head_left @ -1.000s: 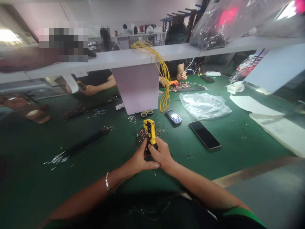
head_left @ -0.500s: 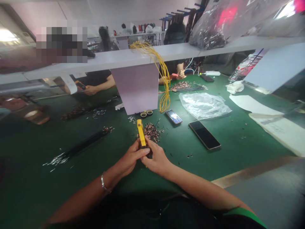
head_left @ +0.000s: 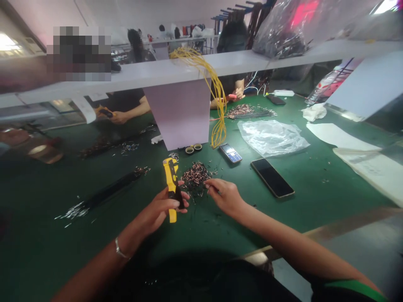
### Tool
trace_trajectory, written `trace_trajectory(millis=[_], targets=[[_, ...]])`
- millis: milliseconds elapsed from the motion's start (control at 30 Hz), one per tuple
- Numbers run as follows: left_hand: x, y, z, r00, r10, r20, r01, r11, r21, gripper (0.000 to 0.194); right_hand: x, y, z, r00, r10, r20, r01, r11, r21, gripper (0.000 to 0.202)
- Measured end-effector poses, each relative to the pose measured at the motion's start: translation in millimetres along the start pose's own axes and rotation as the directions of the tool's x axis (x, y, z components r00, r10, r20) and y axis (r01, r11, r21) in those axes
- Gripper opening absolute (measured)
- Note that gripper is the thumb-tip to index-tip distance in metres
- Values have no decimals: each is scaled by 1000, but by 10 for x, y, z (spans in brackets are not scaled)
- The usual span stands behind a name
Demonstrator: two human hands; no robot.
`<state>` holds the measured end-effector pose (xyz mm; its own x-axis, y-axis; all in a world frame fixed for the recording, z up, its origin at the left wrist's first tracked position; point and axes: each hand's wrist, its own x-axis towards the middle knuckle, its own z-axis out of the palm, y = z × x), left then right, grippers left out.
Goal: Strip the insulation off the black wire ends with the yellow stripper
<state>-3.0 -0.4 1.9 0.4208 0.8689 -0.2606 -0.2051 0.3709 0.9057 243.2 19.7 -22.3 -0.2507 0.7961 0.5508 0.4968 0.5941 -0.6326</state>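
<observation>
A yellow-and-black hand tool (head_left: 171, 178) is leaning toward eleven o'clock, with copper-and-black wire scraps (head_left: 197, 173) lying heaped at its two o'clock.

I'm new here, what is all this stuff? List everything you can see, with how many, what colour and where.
wire stripper: one, yellow and black, left hand
wire clippings: uncountable, copper and black, table centre
wire bundles: at least two, black, left and far side
keypad phone: one, dark, right of clippings
smartphone: one, black, further right
tape rolls: two, dark, behind clippings
cable coil: one, yellow, over shelf
plastic bags: clear, table and shelf
papers: two, white, right
bottle: one, clear, far right
shelf: one, white, across table
table: one, green
other people: several, beyond shelf
bracelet: one, silver, left wrist
hands: two, left, right
</observation>
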Motion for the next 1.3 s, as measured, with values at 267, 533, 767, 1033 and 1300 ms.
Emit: trace_trajectory(millis=[267, 533, 767, 1033, 1300], targets=[[-99, -28, 202, 992, -69, 108, 76, 995, -61, 77, 87, 13, -603, 922, 346, -174, -256, 882, 396, 26], [-188, 31, 495, 986, -129, 102, 143, 980, -138, 75, 195, -154, -914, 900, 434, -51, -236, 582, 778, 21], [-289, 52, 648, 983, -97, 153, 109, 991, -77, 61, 175, -267, -948, 934, 354, 48, -217, 455, 864, 24], [-353, 53, 619, 990, -30, 138, 44, 994, -98, 60, 174, -342, -939, 932, 350, 93, -256, 454, 854, 25], [-271, 205, 399, 984, 125, 124, -106, 983, -149, 55, 232, -372, -705, 877, 440, 194, -383, 395, 835, 26]])
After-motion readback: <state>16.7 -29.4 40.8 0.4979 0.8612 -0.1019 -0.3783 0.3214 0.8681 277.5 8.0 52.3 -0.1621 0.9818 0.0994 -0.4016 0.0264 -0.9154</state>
